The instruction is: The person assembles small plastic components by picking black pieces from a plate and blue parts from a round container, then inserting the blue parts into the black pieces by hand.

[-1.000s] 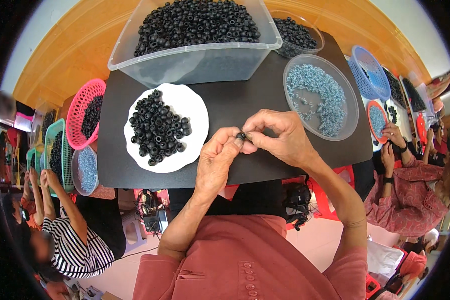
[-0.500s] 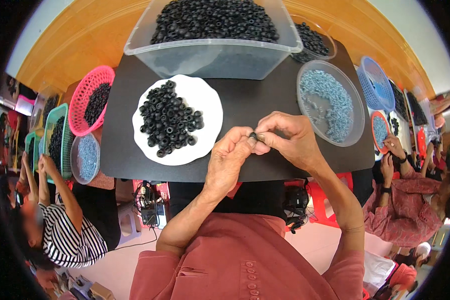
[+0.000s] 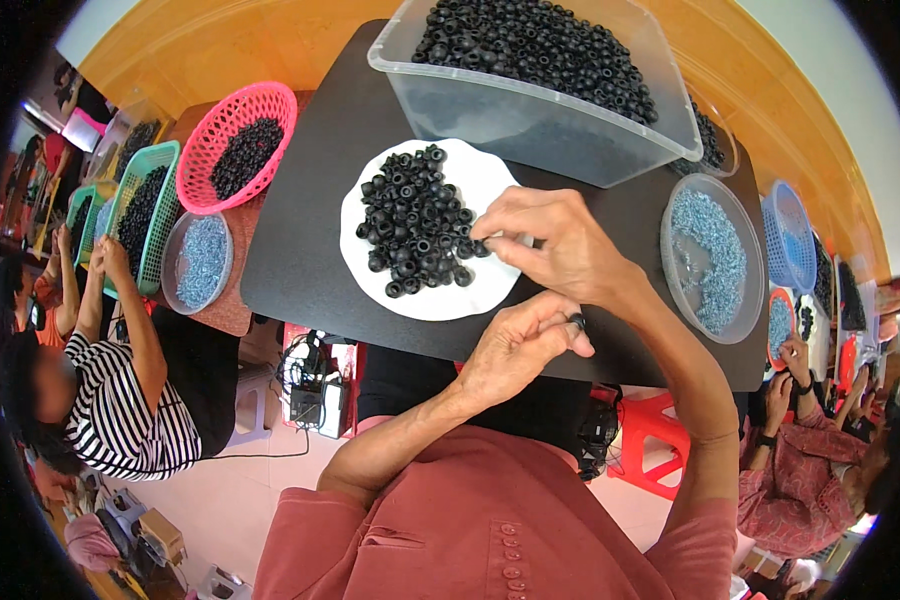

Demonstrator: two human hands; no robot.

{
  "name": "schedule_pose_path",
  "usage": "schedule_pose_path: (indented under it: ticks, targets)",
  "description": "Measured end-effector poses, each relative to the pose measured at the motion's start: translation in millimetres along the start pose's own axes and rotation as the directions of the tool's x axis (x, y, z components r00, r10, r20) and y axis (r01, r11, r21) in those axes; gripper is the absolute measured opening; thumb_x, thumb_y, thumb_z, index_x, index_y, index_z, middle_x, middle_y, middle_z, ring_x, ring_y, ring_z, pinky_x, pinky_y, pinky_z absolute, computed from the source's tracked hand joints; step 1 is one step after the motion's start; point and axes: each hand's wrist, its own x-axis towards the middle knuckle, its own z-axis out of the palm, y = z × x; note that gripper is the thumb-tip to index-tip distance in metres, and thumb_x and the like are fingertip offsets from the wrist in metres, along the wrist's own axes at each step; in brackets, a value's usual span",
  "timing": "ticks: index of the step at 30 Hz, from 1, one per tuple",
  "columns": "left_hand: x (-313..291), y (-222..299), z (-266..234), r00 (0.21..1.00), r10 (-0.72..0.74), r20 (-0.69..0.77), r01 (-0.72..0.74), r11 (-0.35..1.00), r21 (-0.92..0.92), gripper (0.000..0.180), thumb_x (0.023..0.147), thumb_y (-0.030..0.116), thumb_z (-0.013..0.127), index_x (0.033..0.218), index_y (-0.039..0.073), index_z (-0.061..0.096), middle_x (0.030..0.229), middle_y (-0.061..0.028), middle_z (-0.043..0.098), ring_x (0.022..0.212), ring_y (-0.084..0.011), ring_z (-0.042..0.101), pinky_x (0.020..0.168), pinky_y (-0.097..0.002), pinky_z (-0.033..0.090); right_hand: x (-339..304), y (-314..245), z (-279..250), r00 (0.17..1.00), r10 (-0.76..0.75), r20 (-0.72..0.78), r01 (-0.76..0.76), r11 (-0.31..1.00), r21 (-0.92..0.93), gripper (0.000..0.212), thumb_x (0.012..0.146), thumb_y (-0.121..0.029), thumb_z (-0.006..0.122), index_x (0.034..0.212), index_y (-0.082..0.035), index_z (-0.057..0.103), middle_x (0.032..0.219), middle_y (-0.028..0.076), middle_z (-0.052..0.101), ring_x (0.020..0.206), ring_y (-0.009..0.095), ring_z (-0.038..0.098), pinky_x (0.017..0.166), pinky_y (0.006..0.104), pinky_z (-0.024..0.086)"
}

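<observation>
My left hand [image 3: 520, 345] is closed near the table's front edge, with a small black hollow round piece [image 3: 577, 321] between thumb and fingers. My right hand [image 3: 570, 245] reaches over the right side of a white scalloped plate [image 3: 370, 290]. Its thumb and forefinger pinch at a black round piece [image 3: 482, 247] beside the heap. Another small dark spot shows inside its curled fingers, too hidden to name. On the plate lies a heap of black hollow round pieces [image 3: 410, 215].
Behind the plate stands a clear plastic bin [image 3: 540, 125] full of the same black pieces. A round clear tub [image 3: 755, 290] of small pale-blue parts is at the right. Pink [image 3: 285, 150] and green [image 3: 160, 155] baskets stand left; a person in stripes [image 3: 135, 420] works there.
My right hand has left my left hand and moved to the plate's heap. My left hand has drawn nearer the table edge with the black piece. The whole view has turned and shifted.
</observation>
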Motion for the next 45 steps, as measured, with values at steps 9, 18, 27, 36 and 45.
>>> schedule_pose_path:
  ticks: [9,18,27,36,45]
  targets:
    - [-1.6,0.3,-6.5,0.997,-0.056,0.060,0.068,0.974,-0.216,0.018,0.090,0.007,0.046,0.105,-0.002,0.051,0.084,-0.0085,0.064,0.083,-0.0101,0.059,0.077,-0.0253,0.046,22.0,8.6,2.0,0.986,-0.110,0.124,0.145,0.934,-0.326,0.015,0.067,-0.003,0.065,0.082,-0.002,0.063,0.079,0.009,0.057,0.076,0.027,0.057,0.068,0.0377,0.046]
    - [0.7,1.9,-5.2,0.997,-0.049,0.065,0.060,0.981,-0.183,0.017,0.090,0.004,0.046,0.104,-0.003,0.050,0.084,-0.0079,0.064,0.081,-0.0096,0.059,0.073,-0.0236,0.047,29.7,4.3,13.9,0.970,-0.099,0.222,0.202,0.838,-0.508,0.013,0.068,-0.008,0.066,0.081,-0.006,0.065,0.079,0.005,0.056,0.078,0.022,0.055,0.069,0.0354,0.040]
    - [2.2,6.0,-1.8,0.998,-0.027,0.053,0.034,0.989,-0.143,0.016,0.089,0.001,0.045,0.104,-0.003,0.050,0.084,-0.0061,0.061,0.081,-0.0094,0.058,0.074,-0.0239,0.046,32.4,-2.3,20.7,0.965,-0.050,0.257,0.210,0.735,-0.645,0.005,0.068,-0.010,0.065,0.073,-0.008,0.064,0.075,0.004,0.052,0.079,0.021,0.054,0.072,0.0365,0.040]
    - [1.4,-2.5,-5.4,0.998,-0.028,0.052,0.035,0.987,-0.154,0.018,0.090,0.003,0.046,0.106,-0.002,0.051,0.085,-0.0058,0.062,0.083,-0.0107,0.058,0.078,-0.0252,0.046,22.1,-0.7,9.7,0.997,-0.004,0.076,0.033,0.923,-0.384,0.010,0.067,-0.001,0.063,0.075,-0.003,0.058,0.065,0.005,0.056,0.064,0.018,0.058,0.066,0.0296,0.045]
    - [-0.7,-6.1,-7.6,1.000,0.018,0.001,-0.017,0.936,-0.351,0.018,0.093,0.008,0.046,0.107,0.000,0.052,0.084,-0.0083,0.064,0.084,-0.0132,0.060,0.082,-0.0270,0.045,-49.3,-16.3,-36.4,0.915,0.373,-0.152,-0.376,0.927,0.009,0.014,0.070,-0.002,0.064,0.083,-0.001,0.059,0.064,0.000,0.056,0.059,0.007,0.052,0.056,0.0220,0.043]
